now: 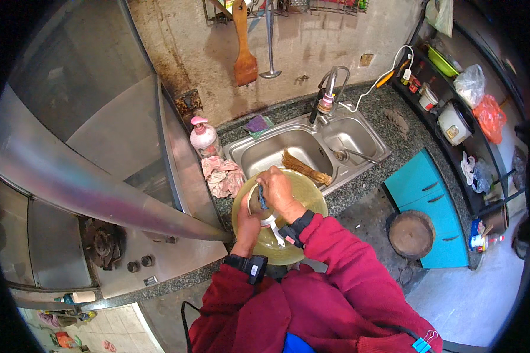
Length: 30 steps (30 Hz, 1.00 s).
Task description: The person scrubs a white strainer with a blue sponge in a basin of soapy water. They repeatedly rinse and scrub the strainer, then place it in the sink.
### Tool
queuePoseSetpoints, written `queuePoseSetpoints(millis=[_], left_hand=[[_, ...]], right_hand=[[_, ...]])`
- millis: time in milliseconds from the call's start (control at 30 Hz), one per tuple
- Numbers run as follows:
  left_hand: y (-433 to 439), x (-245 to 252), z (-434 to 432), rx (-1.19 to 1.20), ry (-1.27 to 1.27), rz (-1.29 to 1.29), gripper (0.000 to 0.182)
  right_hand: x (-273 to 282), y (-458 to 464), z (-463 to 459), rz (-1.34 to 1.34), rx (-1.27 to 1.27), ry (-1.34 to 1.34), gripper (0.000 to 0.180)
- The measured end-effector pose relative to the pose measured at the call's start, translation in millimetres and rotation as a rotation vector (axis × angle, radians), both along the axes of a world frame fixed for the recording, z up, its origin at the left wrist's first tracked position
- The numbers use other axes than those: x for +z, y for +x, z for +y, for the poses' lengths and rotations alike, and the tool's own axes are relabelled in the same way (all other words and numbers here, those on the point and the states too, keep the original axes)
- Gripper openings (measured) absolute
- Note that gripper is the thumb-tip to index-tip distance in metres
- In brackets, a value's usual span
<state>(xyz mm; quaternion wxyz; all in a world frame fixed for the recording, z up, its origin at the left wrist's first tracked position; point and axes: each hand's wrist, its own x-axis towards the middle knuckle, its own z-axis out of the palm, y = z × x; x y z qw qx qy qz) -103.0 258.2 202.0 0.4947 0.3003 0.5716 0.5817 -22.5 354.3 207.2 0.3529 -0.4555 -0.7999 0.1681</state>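
Note:
A translucent yellow-green basin (310,194) sits before me at the front of the sink, with liquid in it. My left hand (248,227) grips a small pale bowl (252,198) tilted over the basin. My right hand (277,189) holds a blue cloth or scrubber (262,197) against the bowl's inside. Below the bowl, white spoons (275,231) lie in the basin; how many is hard to tell. Part of the bowl is hidden by my fingers.
Behind the basin is a double steel sink (265,152) with a straw brush (304,167), a ladle (355,153) and a faucet (329,88). To the left are a pump bottle (204,137), a crumpled pink cloth (222,176) and a gas stove (159,256). A round chopping block (411,234) stands right.

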Motion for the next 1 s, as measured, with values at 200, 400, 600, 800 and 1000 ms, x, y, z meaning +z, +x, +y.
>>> queuePoseSetpoints(millis=[200, 400, 600, 800, 1000], left_hand=[[-12.1, -20.8, 7.5, 0.007, 0.055, 0.290, 0.048], [-10.0, 1.0, -7.0, -0.026, -0.071, -0.203, 0.064], [-27.5, 12.1, -6.4, -0.116, -0.013, -0.460, 0.065], [-16.1, 2.7, -6.2, -0.127, -0.006, -0.523, 0.065], [-11.7, -6.6, -10.4, -0.028, -0.006, -0.541, 0.067]], right_hand=[[-1.8, -6.8, -30.5, 0.066, 0.264, 0.231, 0.011], [-11.3, 21.5, 13.4, -0.031, 0.076, 0.102, 0.011], [-1.6, 36.9, 12.6, 0.558, 0.015, -0.413, 0.010], [-4.8, 10.9, -10.2, 0.282, -0.063, -0.317, 0.025], [-8.2, 8.6, -23.8, -0.023, 0.040, -0.219, 0.032]])
